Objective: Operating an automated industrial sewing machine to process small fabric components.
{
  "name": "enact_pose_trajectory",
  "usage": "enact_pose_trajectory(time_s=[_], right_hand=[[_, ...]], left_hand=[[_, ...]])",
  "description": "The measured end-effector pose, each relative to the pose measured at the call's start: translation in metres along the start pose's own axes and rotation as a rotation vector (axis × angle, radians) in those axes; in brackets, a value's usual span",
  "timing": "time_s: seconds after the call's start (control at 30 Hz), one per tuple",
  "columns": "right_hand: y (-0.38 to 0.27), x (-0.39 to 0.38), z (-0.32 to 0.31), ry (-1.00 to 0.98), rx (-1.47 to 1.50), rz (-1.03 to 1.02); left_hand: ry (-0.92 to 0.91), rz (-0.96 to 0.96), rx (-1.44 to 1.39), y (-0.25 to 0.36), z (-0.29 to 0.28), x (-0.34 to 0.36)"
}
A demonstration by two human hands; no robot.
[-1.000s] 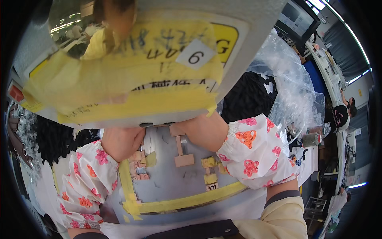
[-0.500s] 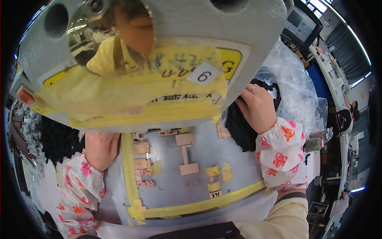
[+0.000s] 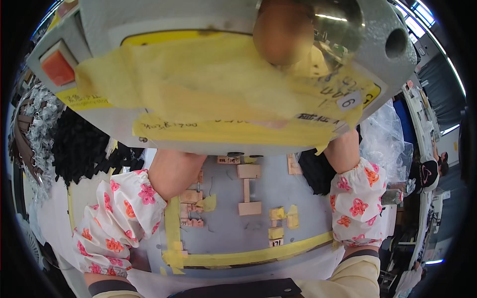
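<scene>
A grey sewing-machine-like housing with yellow tape [image 3: 218, 94] fills the upper part of the view. My left hand [image 3: 177, 171] reaches beneath its lower edge from the left, over the taped metal work plate [image 3: 223, 198]. On the other side, my right hand [image 3: 344, 151] also goes under the housing, next to dark black fabric pieces [image 3: 315, 171]. The fingers of both hands are hidden by the housing, so what they hold or touch cannot be seen. Floral sleeve covers wrap both forearms.
Small pinkish blocks [image 3: 250, 208] are fixed on the plate, bordered by yellow tape [image 3: 253, 257]. A heap of black strips [image 3: 82, 146] lies at left. Clear plastic bags [image 3: 385, 134] stand at right. An orange switch [image 3: 57, 68] sits on the housing.
My left hand has moved right and forward, under the housing. My right hand has slid farther beneath it, hiding its fingers. The view has turned left.
</scene>
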State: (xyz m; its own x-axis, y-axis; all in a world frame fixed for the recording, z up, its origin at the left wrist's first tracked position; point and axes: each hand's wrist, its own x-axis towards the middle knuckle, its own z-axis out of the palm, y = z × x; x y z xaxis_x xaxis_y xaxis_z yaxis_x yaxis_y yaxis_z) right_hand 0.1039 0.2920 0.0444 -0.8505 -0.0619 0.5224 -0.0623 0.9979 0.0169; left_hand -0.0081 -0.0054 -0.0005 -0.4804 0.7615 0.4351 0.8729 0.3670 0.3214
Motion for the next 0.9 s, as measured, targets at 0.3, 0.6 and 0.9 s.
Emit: enact_pose_trajectory(time_s=[0.3,0.6,0.9], right_hand=[[-0.06,-0.001,-0.024,-0.219,0.371,-0.169],[-0.072,-0.001,0.031,-0.23,0.519,-0.218],[-0.074,0.001,0.038,-0.1,0.553,-0.242]], left_hand=[[0.025,-0.008,-0.096,-0.004,0.008,-0.006],[0.079,0.069,-0.074,0.01,-0.005,0.003],[0.037,0.09,-0.154,0.009,-0.01,0.005]])
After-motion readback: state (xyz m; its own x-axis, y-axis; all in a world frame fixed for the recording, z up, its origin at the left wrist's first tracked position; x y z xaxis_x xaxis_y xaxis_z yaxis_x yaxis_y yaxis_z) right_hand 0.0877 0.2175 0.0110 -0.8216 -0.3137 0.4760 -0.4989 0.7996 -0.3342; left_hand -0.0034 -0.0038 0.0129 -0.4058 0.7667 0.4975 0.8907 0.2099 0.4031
